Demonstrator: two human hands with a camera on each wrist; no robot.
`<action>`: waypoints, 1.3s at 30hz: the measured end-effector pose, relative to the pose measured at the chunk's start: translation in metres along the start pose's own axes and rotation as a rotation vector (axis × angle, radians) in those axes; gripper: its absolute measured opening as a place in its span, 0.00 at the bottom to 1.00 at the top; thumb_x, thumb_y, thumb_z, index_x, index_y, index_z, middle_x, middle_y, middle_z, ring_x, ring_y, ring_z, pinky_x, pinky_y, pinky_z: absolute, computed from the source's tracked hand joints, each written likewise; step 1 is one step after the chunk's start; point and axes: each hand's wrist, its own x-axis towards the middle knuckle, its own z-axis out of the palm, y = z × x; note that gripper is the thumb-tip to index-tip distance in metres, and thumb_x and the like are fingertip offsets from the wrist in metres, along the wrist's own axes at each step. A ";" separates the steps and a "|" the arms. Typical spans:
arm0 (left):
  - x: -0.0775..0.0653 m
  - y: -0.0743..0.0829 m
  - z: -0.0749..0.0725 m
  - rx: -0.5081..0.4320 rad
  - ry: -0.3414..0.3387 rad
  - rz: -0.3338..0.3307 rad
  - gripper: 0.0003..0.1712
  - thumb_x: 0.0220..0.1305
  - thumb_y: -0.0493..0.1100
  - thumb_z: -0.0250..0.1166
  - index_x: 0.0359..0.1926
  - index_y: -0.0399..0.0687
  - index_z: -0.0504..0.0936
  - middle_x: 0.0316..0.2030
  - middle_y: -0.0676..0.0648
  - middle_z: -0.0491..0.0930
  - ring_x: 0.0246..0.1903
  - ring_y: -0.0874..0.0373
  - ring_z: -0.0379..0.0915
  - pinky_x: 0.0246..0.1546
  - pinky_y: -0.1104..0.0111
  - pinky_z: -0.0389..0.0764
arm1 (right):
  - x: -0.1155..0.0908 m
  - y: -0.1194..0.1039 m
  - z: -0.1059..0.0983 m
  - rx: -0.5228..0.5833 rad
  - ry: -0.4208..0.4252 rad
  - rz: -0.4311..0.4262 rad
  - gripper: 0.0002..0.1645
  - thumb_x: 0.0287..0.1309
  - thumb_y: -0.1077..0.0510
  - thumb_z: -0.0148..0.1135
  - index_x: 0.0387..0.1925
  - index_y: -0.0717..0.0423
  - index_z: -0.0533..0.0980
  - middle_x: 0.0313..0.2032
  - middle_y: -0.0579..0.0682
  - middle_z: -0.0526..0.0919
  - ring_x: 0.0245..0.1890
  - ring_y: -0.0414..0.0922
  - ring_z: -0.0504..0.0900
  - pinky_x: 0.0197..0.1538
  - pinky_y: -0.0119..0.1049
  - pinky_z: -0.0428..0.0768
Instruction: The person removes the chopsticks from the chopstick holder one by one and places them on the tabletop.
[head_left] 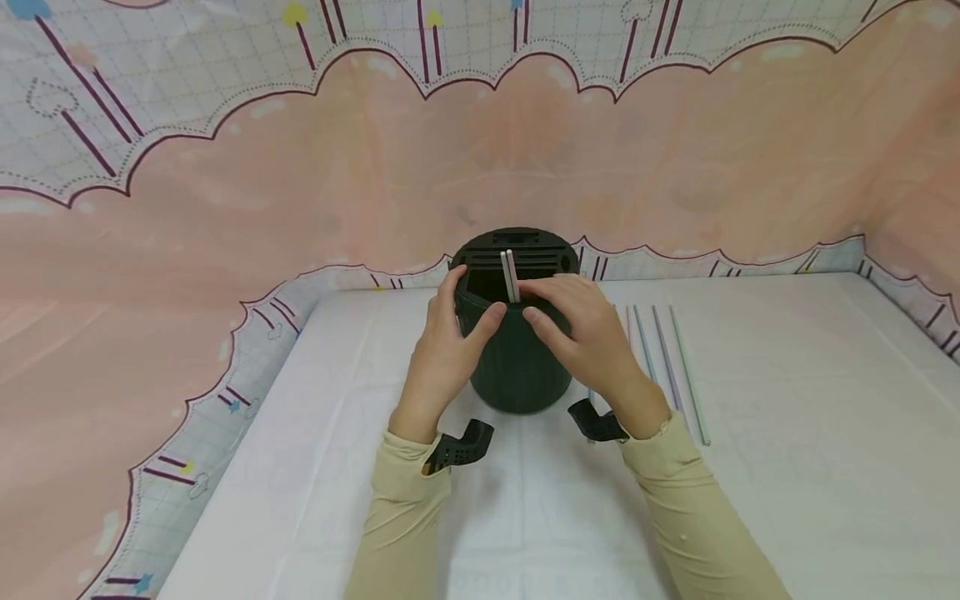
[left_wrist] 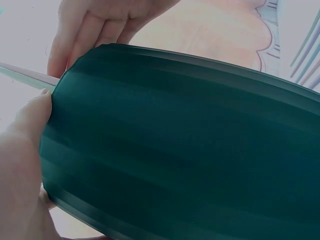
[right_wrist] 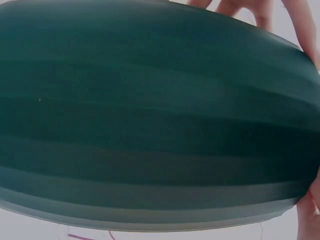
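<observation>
A dark green ribbed bin (head_left: 521,358) stands on the white cloth, its slotted top (head_left: 517,242) raised at the back above a dark opening. Two thin pale straws (head_left: 510,275) rise out of that opening by the front rim. My left hand (head_left: 450,354) grips the bin's left side, its thumb on the front rim. On the right, my right hand (head_left: 588,333) holds the rim, thumb on the outer wall and index fingertip beside the straws. The bin's green wall (right_wrist: 160,110) fills most of both wrist views. The straws' lower ends are hidden inside.
Several coloured straws (head_left: 686,375) lie roughly side by side to the right of the bin, partly behind my right forearm. White cloth (head_left: 360,383) covers the table. A peach and white patterned curtain (head_left: 450,167) hangs behind and at the sides.
</observation>
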 end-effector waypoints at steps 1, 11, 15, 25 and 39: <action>0.000 0.000 0.000 0.003 0.001 0.003 0.41 0.49 0.77 0.45 0.63 0.82 0.42 0.64 0.49 0.51 0.54 0.43 0.63 0.46 0.46 0.66 | 0.000 -0.001 0.000 -0.023 -0.019 -0.007 0.19 0.55 0.60 0.59 0.50 0.59 0.74 0.45 0.51 0.79 0.49 0.48 0.72 0.58 0.44 0.60; -0.002 -0.001 0.002 0.019 0.015 0.016 0.41 0.50 0.77 0.45 0.64 0.80 0.43 0.64 0.48 0.52 0.51 0.44 0.65 0.44 0.46 0.67 | 0.000 -0.006 0.000 -0.144 -0.072 -0.017 0.19 0.54 0.59 0.60 0.49 0.61 0.74 0.40 0.53 0.80 0.45 0.49 0.74 0.61 0.43 0.56; -0.001 0.000 0.001 0.023 0.017 0.014 0.41 0.50 0.77 0.45 0.64 0.80 0.42 0.64 0.48 0.52 0.51 0.44 0.65 0.44 0.47 0.67 | 0.001 -0.007 0.002 -0.134 -0.037 -0.003 0.18 0.53 0.61 0.61 0.46 0.62 0.75 0.38 0.53 0.80 0.43 0.49 0.75 0.62 0.42 0.56; 0.000 0.000 0.001 0.035 0.019 0.013 0.43 0.49 0.77 0.44 0.64 0.79 0.43 0.64 0.48 0.52 0.50 0.43 0.66 0.42 0.47 0.68 | 0.001 -0.010 0.002 -0.073 0.033 0.096 0.16 0.52 0.63 0.62 0.44 0.61 0.76 0.39 0.53 0.80 0.48 0.49 0.74 0.61 0.40 0.57; -0.001 0.002 0.000 0.050 0.009 -0.004 0.43 0.47 0.78 0.45 0.64 0.81 0.43 0.63 0.49 0.53 0.45 0.45 0.69 0.35 0.51 0.72 | 0.006 -0.012 0.001 0.146 0.169 0.199 0.08 0.54 0.65 0.58 0.38 0.57 0.77 0.41 0.46 0.78 0.42 0.41 0.74 0.44 0.35 0.71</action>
